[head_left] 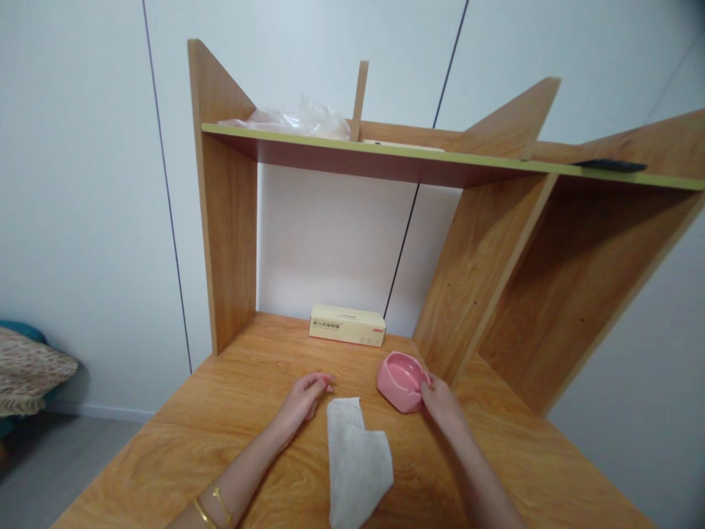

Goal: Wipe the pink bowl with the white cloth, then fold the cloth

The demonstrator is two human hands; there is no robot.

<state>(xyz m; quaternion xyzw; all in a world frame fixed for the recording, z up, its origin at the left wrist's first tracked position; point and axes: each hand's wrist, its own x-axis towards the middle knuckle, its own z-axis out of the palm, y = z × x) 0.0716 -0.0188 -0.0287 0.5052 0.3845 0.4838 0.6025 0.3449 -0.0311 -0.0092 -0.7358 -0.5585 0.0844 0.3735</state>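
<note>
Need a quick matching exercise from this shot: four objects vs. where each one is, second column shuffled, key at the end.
Things
1. pink dish
2. grey cloth
3. cream box
4. crumpled plastic

Places
A. at the left end of the shelf
B. on the desk, nearest the camera
C. gripped at one side by the right hand
D. at the back of the desk, below the shelf

Pairs: 1-C, 2-B, 3-D, 4-A
</note>
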